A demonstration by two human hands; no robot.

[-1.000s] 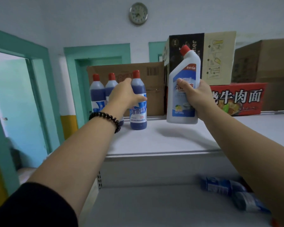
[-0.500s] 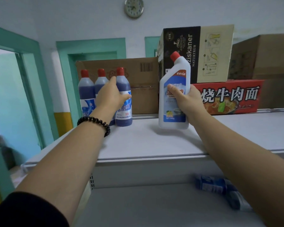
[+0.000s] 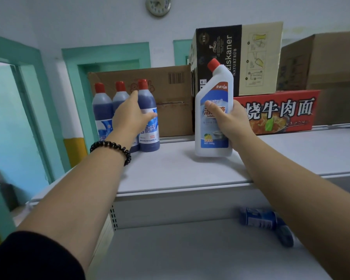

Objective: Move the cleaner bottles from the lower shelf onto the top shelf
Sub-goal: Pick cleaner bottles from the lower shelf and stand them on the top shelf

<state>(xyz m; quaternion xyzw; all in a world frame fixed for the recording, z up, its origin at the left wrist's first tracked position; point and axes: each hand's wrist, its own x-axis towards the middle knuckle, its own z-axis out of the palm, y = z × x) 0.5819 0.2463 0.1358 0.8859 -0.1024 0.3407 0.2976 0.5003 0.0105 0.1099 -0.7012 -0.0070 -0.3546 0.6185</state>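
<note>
Work was left nearest the viewer: two blue plastic cleaner bottles (image 3: 258, 218) lay on their sides at the right of the pale grey lower shelf (image 3: 180, 257), partly hidden by the right forearm. Above and beyond them ran the pale grey top shelf (image 3: 180, 174). Over it the right hand (image 3: 230, 123) clenched a white plastic cleaner bottle with a red cap and bent neck (image 3: 212, 91), thumb across the blue label and fingers behind. The bottle stood a little tilted with its base at the shelf surface, though whether it touched could not be told. To finish this placement well, the base probably wanted to settle flat before the fingers let go, with room kept from the row at the left, so that the tall narrow bottle would not topple. The left hand (image 3: 129, 118), a black bead bracelet (image 3: 111, 148) on its wrist, clasped the rightmost of three dark blue translucent bottles with red caps (image 3: 150, 136), which stood upright, close together, on the top shelf. Dark liquid showed through their walls up to the shoulders, whereas the white bottle was opaque and its fill could not be judged. Farther back sat a plain brown cardboard box (image 3: 174, 110), a black-and-cream printed carton (image 3: 251, 57) resting on a red noodle carton (image 3: 281, 114), and another brown box (image 3: 321, 63); all were closed, their contents unseen. A round clock (image 3: 158, 5) hung on the wall behind
</note>
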